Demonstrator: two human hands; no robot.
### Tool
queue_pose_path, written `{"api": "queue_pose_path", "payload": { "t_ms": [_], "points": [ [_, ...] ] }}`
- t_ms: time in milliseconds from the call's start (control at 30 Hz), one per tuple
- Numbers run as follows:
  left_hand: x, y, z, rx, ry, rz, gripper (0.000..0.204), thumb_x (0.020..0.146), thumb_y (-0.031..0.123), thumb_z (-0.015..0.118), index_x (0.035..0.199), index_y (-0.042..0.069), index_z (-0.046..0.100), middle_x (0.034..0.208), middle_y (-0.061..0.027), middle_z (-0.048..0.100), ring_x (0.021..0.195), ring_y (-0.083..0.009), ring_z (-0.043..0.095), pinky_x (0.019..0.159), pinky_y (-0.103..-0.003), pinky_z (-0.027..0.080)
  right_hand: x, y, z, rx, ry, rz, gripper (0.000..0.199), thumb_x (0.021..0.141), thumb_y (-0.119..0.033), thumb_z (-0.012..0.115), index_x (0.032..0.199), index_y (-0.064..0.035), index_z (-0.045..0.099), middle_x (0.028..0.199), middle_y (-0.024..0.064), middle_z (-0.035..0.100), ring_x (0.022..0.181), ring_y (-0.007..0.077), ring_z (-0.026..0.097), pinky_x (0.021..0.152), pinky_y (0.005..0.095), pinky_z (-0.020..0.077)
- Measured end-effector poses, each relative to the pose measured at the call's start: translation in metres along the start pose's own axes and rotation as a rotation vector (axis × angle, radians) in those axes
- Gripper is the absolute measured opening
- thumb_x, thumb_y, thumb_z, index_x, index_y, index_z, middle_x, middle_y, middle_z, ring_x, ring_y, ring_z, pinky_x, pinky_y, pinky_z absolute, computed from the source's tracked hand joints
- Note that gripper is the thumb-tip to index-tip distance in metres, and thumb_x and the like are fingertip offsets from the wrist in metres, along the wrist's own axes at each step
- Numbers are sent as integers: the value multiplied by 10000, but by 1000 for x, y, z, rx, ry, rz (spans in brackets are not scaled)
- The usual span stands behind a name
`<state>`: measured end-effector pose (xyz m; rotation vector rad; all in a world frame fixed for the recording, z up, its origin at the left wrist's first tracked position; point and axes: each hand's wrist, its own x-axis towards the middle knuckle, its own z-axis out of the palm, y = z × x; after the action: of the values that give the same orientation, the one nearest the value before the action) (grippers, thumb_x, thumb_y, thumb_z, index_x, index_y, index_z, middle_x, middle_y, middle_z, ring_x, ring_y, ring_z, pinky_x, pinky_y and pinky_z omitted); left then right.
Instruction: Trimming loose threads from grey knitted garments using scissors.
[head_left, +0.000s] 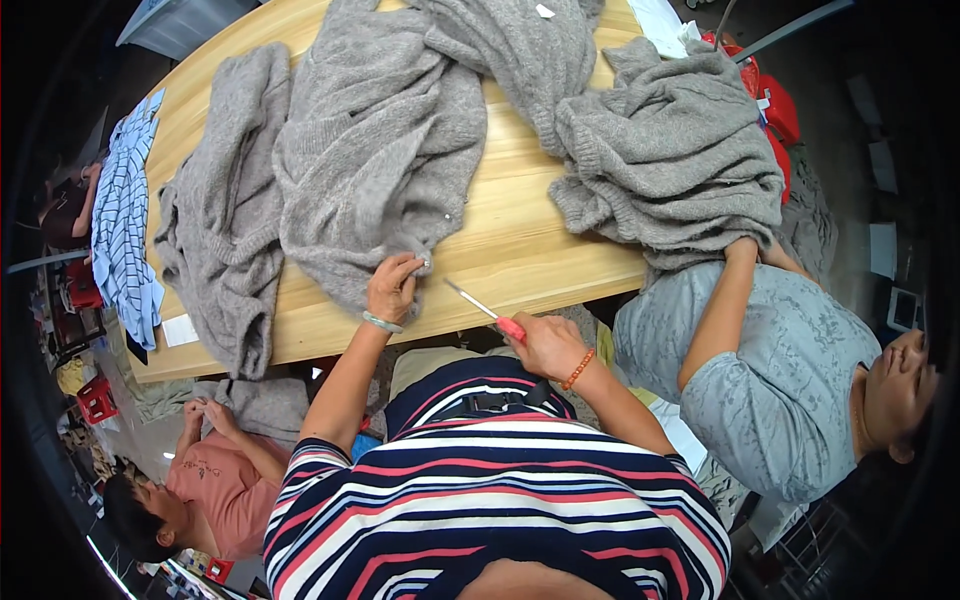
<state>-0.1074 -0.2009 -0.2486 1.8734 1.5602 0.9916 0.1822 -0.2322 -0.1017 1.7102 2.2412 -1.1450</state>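
Grey knitted garment (375,150): lies spread and rumpled on the wooden table (520,250), its lower hem at the table's near edge.
Left hand (392,288): fingers closed in a pinch on the hem of the grey knitted garment, a pale bangle on the wrist.
Right hand (545,345): closed around the red handle of a small pair of snips (483,308), just to the right of the garment's hem; an orange bead bracelet sits on the wrist.
Snips: the metal blades point up and left toward the pinched hem, close to it but not touching.
Second grey knit (220,220): left of the held garment, hanging partly over the table's near edge.
Third grey knit (665,150): right of the held garment, bunched in a heap; a co-worker's arm (722,310) reaches up to it.
Blue striped cloth (125,220): far left of the garment, draped over the table's left end.
Person in a pink top (215,485): below and left of the garment, beneath the table's edge, both hands on grey fabric.
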Motion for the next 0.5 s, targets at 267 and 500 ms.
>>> {"api": "queue_pose_path", "payload": {
  "t_ms": [267, 500],
  "points": [
    [-26, -7, 3, -275, -71, -117, 166, 799, -90, 570, 859, 32, 666, 912, -132, 685, 862, -302, 678, 772, -358, 526, 8, -14, -6, -35, -48, -17, 230, 882, -268, 649, 958, -52, 645, 783, 232, 684, 778, 415, 684, 691, 503, 542],
    [-21, 62, -41, 425, -57, 65, 467, 769, 130, 741, 1216, 107, 607, 1120, -111, 594, 1024, -321, 554, 915, -448, 399, 7, -10, 8, 84, 81, -40, 205, 881, -240, 671, 982, -67, 626, 857, 200, 691, 819, 408, 670, 721, 509, 530]
  ]
}}
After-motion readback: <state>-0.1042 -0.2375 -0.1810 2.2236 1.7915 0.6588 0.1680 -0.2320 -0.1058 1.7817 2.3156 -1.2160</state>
